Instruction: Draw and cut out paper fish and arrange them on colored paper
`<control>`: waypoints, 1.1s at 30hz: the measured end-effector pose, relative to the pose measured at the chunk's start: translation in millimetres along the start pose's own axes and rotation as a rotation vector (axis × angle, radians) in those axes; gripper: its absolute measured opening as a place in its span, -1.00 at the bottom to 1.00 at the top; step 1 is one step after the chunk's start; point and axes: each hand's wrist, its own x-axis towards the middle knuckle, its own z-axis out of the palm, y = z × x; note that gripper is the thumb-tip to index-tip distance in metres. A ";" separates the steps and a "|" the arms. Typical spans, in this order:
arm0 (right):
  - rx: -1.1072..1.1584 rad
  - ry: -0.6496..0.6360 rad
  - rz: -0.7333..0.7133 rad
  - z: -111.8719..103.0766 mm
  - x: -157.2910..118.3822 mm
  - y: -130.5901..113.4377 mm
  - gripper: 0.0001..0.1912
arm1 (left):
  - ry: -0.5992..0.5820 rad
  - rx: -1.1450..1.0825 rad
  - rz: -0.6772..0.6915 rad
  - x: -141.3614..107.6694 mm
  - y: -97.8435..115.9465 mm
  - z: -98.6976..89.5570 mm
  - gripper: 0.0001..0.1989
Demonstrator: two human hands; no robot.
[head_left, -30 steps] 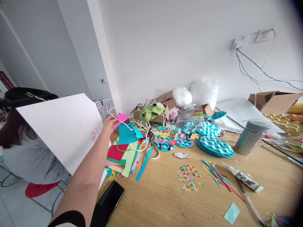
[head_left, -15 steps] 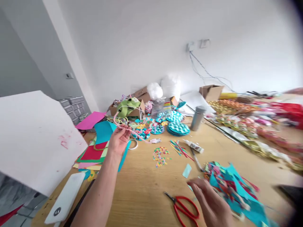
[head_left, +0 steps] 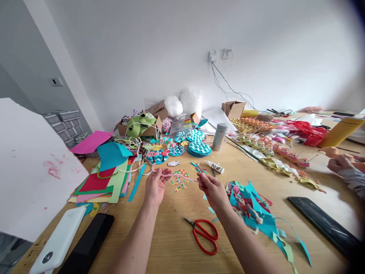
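A thin pink twisted strand (head_left: 181, 177) is stretched between my two hands over the table. My left hand (head_left: 156, 187) is closed on its left part, palm up, with the strand's tail curving toward a white ring behind. My right hand (head_left: 211, 188) pinches the strand's right end. Small multicoloured bits (head_left: 179, 186) lie on the wood just beyond and below the strand. Red-handled scissors (head_left: 203, 234) rest on the table nearer to me, between my forearms. Thin coloured strips (head_left: 197, 166) and a white glue bottle (head_left: 215, 166) lie behind my right hand.
Coloured sheets (head_left: 105, 179) and two phones lie at left, beside a white board (head_left: 34, 171). Blue scraps (head_left: 256, 209) and a black device (head_left: 322, 220) are at right. A grey bottle (head_left: 220, 137) stands behind. Another person's hand (head_left: 340, 163) is at far right.
My right hand has moved forward and left and now holds the strand's right end. My left hand appears lower, nearer the bits. The view has turned right, showing another person's hand.
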 end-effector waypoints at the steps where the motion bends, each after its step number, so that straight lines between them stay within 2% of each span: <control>1: -0.005 -0.011 0.027 -2.1 6.3 1.8 -0.57 | 0.015 0.003 0.002 1.3 -1.5 -5.7 -0.69; 7: 0.083 -0.090 0.100 -13.4 34.2 17.6 -0.60 | 0.074 0.091 0.012 7.3 -17.1 -34.1 -0.58; 13: 0.145 -0.132 0.053 -30.7 44.8 26.0 -0.68 | 0.075 0.239 0.042 11.9 -26.8 -47.3 -0.68; 18: 0.113 -0.095 0.005 -37.1 46.8 24.7 -0.63 | 0.123 0.317 0.121 14.0 -27.9 -51.5 -0.65; 22: 0.011 -0.005 -0.058 -39.3 46.6 24.3 -0.59 | 0.160 0.326 0.162 14.6 -25.0 -52.2 -0.70; 29: -0.071 0.078 -0.186 -43.0 48.4 25.1 -0.55 | 0.168 0.275 0.129 9.4 -17.7 -45.8 -0.65; 33: -0.053 0.105 -0.253 -40.8 48.8 26.0 -0.56 | 0.222 0.273 0.105 7.0 -16.0 -44.3 -0.66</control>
